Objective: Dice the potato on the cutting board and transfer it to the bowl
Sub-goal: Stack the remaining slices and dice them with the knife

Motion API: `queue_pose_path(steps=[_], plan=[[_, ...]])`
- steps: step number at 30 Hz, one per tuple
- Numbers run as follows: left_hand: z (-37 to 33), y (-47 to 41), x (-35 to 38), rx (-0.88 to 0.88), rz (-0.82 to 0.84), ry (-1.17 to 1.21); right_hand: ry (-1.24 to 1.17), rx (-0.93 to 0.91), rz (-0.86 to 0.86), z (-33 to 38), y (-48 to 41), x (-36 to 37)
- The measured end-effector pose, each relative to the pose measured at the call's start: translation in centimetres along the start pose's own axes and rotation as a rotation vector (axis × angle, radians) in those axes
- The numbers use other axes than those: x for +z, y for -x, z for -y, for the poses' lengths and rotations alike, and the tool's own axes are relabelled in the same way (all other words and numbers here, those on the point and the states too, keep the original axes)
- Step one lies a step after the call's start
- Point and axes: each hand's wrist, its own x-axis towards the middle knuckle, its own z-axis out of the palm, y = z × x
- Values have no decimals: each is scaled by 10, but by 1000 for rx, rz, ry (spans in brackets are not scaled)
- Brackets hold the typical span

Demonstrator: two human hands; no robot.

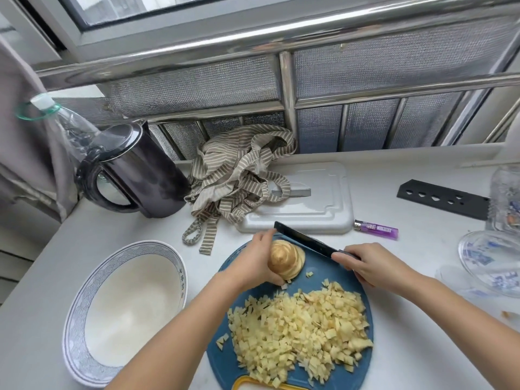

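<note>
A: Your left hand [254, 260] is curled round the uncut chunk of potato [285, 258], gripping it at the far side of the cutting board [323, 266].

B: And your right hand [365, 266] is clenched on the handle of the knife [306, 240], over the board's right edge. The black blade slants across the board's far rim, just behind the chunk, its tip by your left fingertips.

A: That chunk looks sliced into thin layers, fanned a little, with brown skin on top. Whether the blade touches it, I can't tell.

B: Now the near half of the board: a big heap of diced potato [301, 333] covers it, with a few stray cubes between the heap and the chunk. All the potato you can see lies on the board.

A: Your bowl [83, 291] sits just left of the board, white inside with a blue patterned rim.

B: Beyond the board's far edge there's a white tray [315, 204] with a striped cloth [239, 175] draped partly over it. A dark kettle [135, 170] stands off to the board's far left.

A: A purple lighter [375, 229] lies just past the board's far right, and a black strip with holes [441, 198] sits farther out that way.
</note>
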Motion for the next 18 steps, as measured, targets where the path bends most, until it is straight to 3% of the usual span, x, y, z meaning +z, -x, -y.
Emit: queue_pose_path(steps=[3, 9, 18], plan=[[-7, 18, 23, -205, -172, 135, 87, -51, 14, 8, -4, 1], [-23, 18, 59, -294, -388, 272, 118, -49, 22, 22, -2, 16], [-25, 21, 58, -242, -279, 241, 17, 73, -57, 17, 34, 45]])
